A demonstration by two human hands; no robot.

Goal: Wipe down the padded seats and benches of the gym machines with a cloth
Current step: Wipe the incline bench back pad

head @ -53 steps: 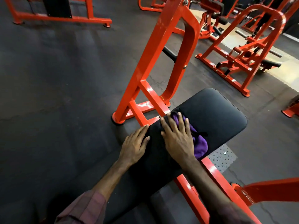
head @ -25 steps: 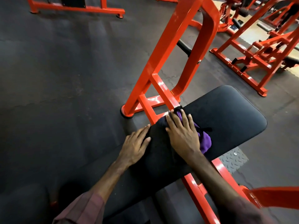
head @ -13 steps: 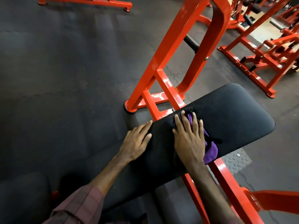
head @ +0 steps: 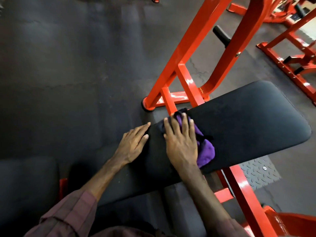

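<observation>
While the right hand (head: 182, 144) lies flat on the purple cloth (head: 205, 149), its fingers are straight and spread, pressing the cloth down onto the black padded bench (head: 248, 120). Most of the cloth sits under the palm and fingers; one bunched purple part pokes out past the little-finger side of the hand, toward the bench's near edge, and a darker corner shows beyond the fingertips at the far edge of the bench, just beside the orange frame (head: 191, 53). The cloth lies about midway along the pad, with a long bare stretch of padding running from it to the rounded right end.

Just beside it, the left hand (head: 132, 144) rests with straight, relaxed fingers on the far edge of the bench, holding nothing; its fingertips point toward the cloth but stay apart from it, and a strip of black padding shows between the two hands. A plaid sleeve (head: 71, 212) covers the left forearm near the bottom of the view.

Beyond the bench, the orange frame rises from the dark rubber floor (head: 68, 65), with a black handle (head: 221, 35) sticking out from it. Under the bench's near edge sits a metal tread plate (head: 259, 173), and more orange machines (head: 294, 53) stand at the upper right.
</observation>
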